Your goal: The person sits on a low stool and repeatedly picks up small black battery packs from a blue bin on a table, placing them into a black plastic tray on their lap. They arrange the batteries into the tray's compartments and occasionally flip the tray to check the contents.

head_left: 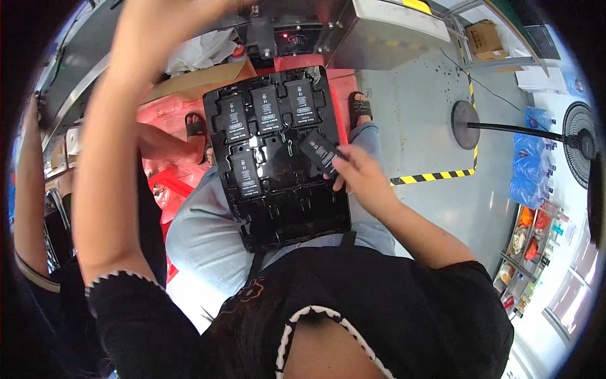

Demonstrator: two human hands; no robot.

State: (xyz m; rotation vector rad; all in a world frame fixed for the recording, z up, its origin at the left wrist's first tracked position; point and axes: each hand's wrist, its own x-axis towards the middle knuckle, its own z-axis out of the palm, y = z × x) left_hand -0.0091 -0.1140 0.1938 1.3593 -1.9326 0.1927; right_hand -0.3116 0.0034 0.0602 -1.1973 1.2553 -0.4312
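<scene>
On my lap rests a black plastic tray (297, 237) with moulded pockets. Several flat black phone batteries with white print lie in it: three along the far row, among them the battery (268, 110) in the middle, and one battery (245, 172) in the row below, on the left. My right hand (361, 175) pinches another battery (320, 153), tilted over the tray's right-hand pockets. Raised to the far left, above the bench edge, is my left hand (161, 22); it is blurred, and its fingers run out past the top edge.
Dark machinery with a red light (285, 36) and a pale metal box (394, 31) stand beyond the tray. A cardboard box (196, 82) is behind its left side. Another person's arm (31, 189) shows at far left. A black fan (577, 139) stands at right.
</scene>
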